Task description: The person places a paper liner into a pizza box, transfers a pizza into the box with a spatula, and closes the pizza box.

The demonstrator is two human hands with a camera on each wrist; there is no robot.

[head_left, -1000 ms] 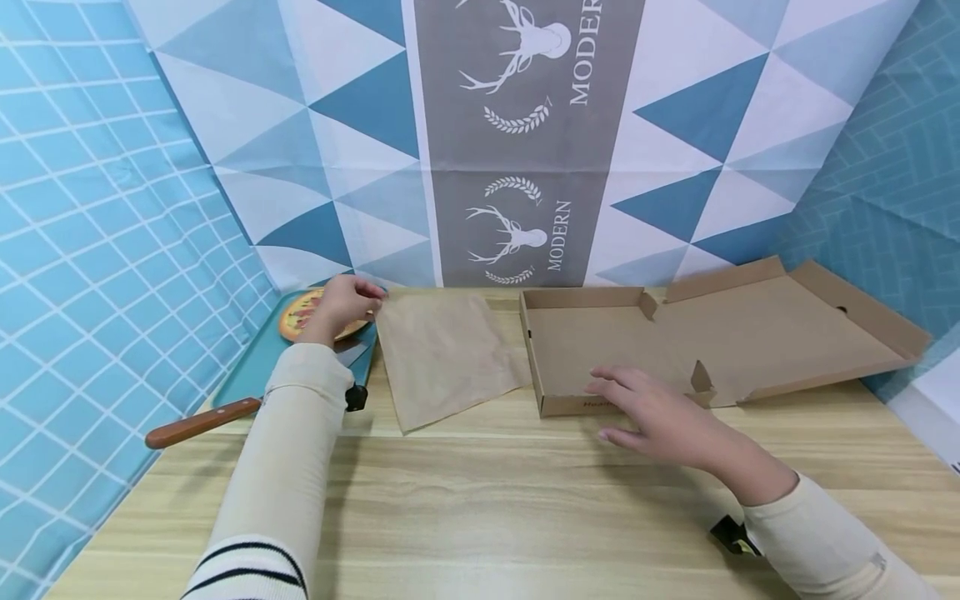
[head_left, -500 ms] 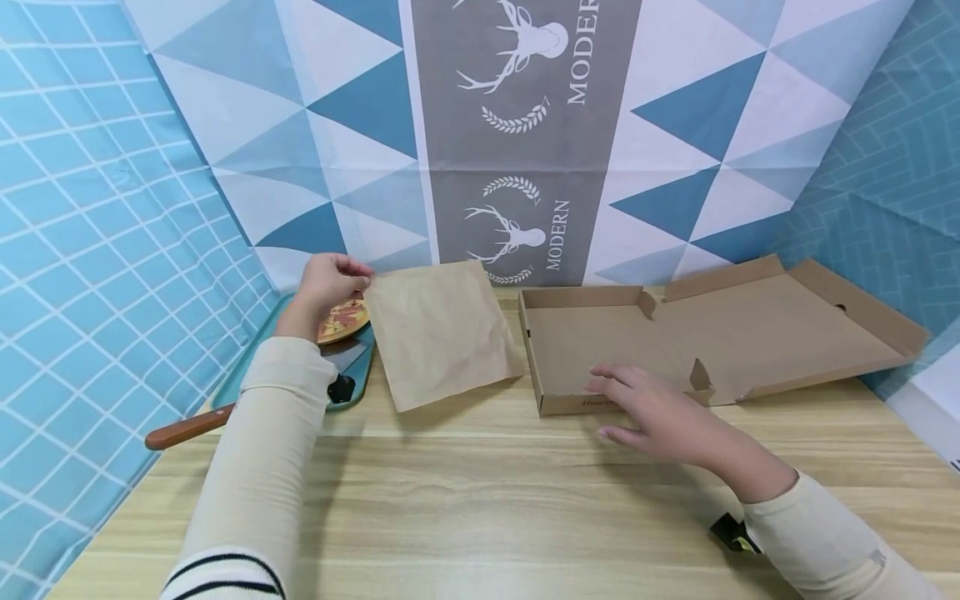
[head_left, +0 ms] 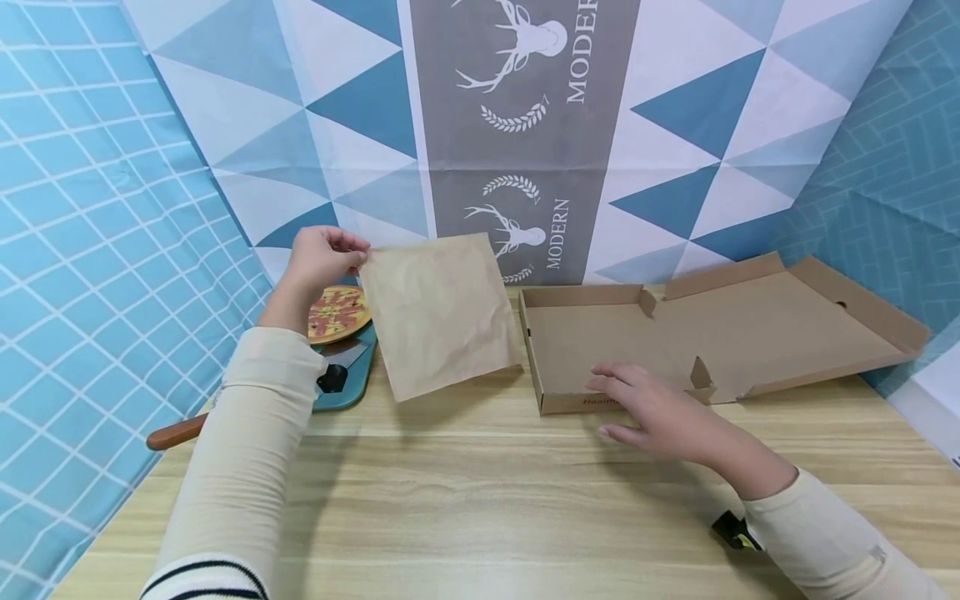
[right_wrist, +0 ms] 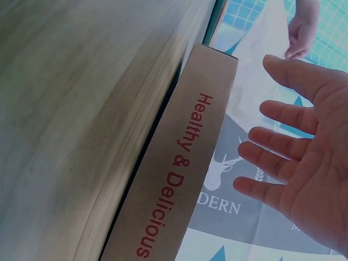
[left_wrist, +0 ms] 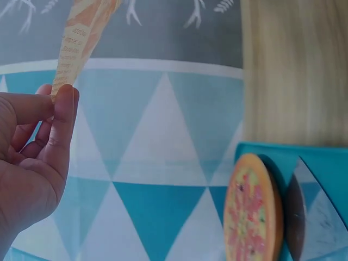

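My left hand (head_left: 318, 258) pinches the upper left corner of a sheet of brown paper (head_left: 442, 317) between thumb and fingertips. The paper hangs tilted above the table, its back part in front of the wall cloth; in the left wrist view the pinched corner of the paper (left_wrist: 76, 49) shows print. My right hand (head_left: 656, 412) has its fingers spread over the front wall of an open cardboard pizza box (head_left: 577, 405) and holds nothing. Red lettering on that box wall (right_wrist: 174, 157) reads "Healthy & Delicious" in the right wrist view.
Behind my left wrist a pizza (head_left: 339, 313) lies on a teal tray (head_left: 352, 387). A pizza server with a metal blade (left_wrist: 318, 212) and a wooden handle (head_left: 176, 433) lies across the tray's front edge. The box lid (head_left: 810, 333) is folded out to the right.
My left hand has risen and moved slightly left, lifting the brown paper off the table. More of the pizza now shows. My right hand has stayed in place.
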